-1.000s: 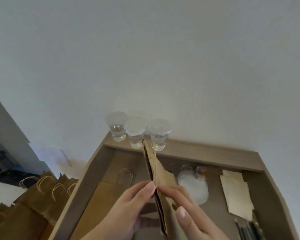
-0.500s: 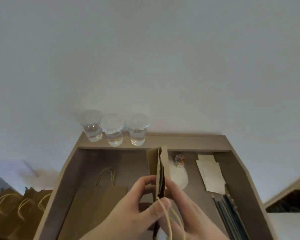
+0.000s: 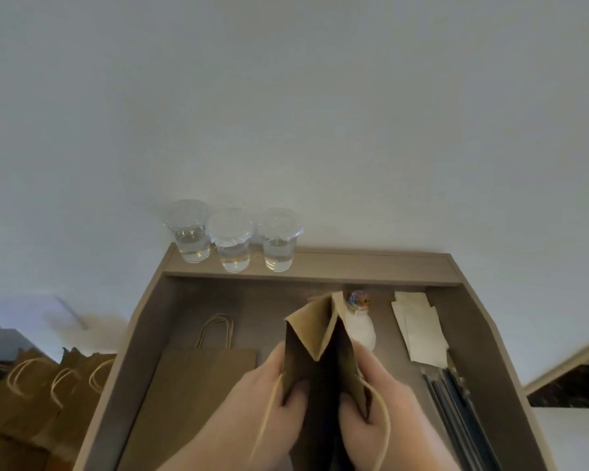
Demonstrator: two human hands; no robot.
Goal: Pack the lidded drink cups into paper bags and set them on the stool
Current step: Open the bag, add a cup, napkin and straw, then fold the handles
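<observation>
Now, the paper bag (image 3: 315, 338) you hold up over the middle of the brown tray (image 3: 140, 334) is only half open. Draw its two walls apart evenly and press the folded gusset outward until the bottom squares up; otherwise a cup will likely catch or tip on the way in. Your left hand (image 3: 252, 402) grips the left wall, fingers curled over its edge, and your right hand (image 3: 388, 409) clamps the right wall the same way. The bag is plain brown, creased, its mouth a dark slit, with a pale twine handle hanging by each hand. The three lidded cups (image 3: 233, 246) stand in a row on the tray's far ledge, clear and part-filled. A flat bag (image 3: 201, 385) lies just left.
</observation>
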